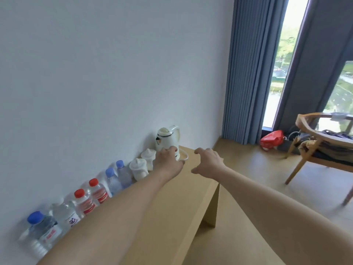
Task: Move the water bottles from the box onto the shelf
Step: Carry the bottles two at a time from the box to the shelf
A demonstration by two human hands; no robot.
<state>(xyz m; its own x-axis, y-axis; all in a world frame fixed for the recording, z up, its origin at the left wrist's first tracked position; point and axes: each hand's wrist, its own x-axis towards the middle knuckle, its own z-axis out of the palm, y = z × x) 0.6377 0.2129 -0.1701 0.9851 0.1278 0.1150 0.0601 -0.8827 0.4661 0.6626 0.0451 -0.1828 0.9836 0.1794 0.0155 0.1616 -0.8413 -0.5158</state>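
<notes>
Several water bottles stand in a row against the white wall on the wooden shelf top: a large blue-capped bottle, a clear one, two red-capped bottles and two small blue-capped bottles. My left hand reaches past them and rests against the base of a white kettle, fingers curled; I cannot see whether it grips. My right hand hovers over the shelf's far end, fingers apart and holding nothing. No box is in view.
Two white lidded cups stand between the bottles and the kettle. The shelf ends just beyond my hands. Past it are wooden floor, blue curtains, a red bag and a wooden chair with clothes on it.
</notes>
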